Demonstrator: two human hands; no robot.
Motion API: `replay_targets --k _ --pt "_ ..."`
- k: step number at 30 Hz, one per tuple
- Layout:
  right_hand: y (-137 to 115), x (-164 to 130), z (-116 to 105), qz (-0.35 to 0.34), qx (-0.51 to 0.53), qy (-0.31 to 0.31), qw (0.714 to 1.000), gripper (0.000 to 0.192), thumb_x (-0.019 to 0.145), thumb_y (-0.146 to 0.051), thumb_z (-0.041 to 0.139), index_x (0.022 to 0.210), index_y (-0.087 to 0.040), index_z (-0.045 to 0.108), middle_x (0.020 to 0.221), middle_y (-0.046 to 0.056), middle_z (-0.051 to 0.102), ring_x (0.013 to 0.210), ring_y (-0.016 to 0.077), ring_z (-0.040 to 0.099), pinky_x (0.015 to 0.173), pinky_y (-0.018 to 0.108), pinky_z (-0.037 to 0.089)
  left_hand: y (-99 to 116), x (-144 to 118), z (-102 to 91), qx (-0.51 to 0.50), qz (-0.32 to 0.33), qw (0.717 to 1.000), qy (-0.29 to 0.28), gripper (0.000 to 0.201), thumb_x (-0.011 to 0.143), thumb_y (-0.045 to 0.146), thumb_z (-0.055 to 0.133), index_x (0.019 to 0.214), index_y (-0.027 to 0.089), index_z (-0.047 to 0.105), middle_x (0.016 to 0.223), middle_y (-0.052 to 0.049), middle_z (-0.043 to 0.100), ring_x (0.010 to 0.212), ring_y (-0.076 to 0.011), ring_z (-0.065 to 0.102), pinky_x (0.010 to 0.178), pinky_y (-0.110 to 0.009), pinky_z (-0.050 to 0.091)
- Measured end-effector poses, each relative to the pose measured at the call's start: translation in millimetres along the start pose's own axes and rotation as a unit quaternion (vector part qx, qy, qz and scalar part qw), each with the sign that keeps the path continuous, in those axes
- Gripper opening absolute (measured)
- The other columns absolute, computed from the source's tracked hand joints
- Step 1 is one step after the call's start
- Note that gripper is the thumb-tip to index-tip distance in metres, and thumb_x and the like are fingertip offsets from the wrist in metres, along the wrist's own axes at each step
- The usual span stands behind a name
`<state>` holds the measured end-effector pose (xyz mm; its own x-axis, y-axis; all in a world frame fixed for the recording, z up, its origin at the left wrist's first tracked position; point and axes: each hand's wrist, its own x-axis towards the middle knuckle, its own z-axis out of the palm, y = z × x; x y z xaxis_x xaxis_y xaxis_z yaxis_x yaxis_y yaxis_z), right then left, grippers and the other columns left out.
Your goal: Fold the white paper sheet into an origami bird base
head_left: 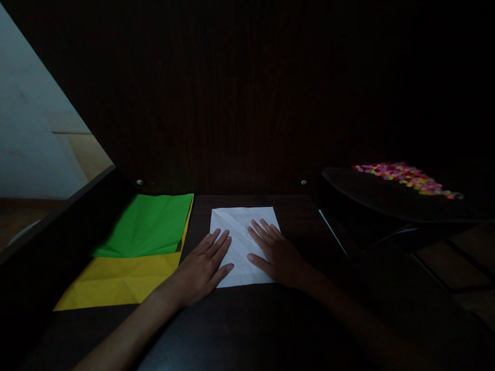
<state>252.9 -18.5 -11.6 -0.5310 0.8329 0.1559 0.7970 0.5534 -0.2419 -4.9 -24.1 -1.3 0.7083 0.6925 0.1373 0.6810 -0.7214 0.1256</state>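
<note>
"Where do we have the white paper (241,245)?"

"Flat on the desk (236,337), just in front of the middle of the desk's back edge, with creases running across the sheet."

"And our hands?"

"Our left hand (204,268) rests on the paper's left side and our right hand (282,260) on its right, thumbs pointing inward, with bare paper between them."

"Are we gripping anything?"

"No, our fingers (258,239) are released on both hands, spread out and laid flat."

"What else do we see?"

"Toward the desk's back left corner, a green paper (147,224) lies over a yellow paper (116,279). To the right, we see a multicoloured cluster (409,177) on a dark rounded surface (373,194), too dim for us to name."
</note>
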Motion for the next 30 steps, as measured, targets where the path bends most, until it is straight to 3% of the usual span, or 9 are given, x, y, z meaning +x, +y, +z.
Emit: replay_targets --k 14,23,30 --pt "18.4 -6.2 1.8 0.021 -0.011 0.008 1.0 0.071 0.096 -0.057 0.037 0.152 -0.017 0.024 0.157 0.013 0.024 0.147 0.0289 0.015 0.118 0.054 0.018 1.4 0.4 -4.7 -0.016 -0.003 1.0 0.001 0.06 0.101 0.047 0.034 0.152 0.019 0.024 0.157 -0.01 0.026 0.146 -0.0266 0.017 0.118 -0.046 0.026" --pt "37.2 -3.2 -2.8 0.057 0.01 0.115 0.992 0.038 0.095 -0.031 0.041 0.122 -0.02 0.065 0.136 0.01 0.058 0.136 0.0285 0.043 0.113 0.058 0.029 2.1 -1.1 -4.8 -0.019 -0.008 1.0 -0.001 0.061 0.101 0.047 0.034 0.152 0.017 0.021 0.157 -0.011 0.025 0.146 -0.0269 0.018 0.118 -0.046 0.026" --pt "34.7 -2.1 -2.4 0.055 0.008 0.137 0.989 0.035 0.091 -0.027 0.044 0.112 -0.018 0.07 0.128 0.01 0.064 0.131 0.0276 0.049 0.112 0.056 0.033 2.5 -3.2 -0.3 -0.031 -0.02 0.999 0.026 0.069 0.1 0.047 0.035 0.155 0.019 0.003 0.158 -0.012 0.021 0.146 -0.0267 0.019 0.118 -0.045 0.026"
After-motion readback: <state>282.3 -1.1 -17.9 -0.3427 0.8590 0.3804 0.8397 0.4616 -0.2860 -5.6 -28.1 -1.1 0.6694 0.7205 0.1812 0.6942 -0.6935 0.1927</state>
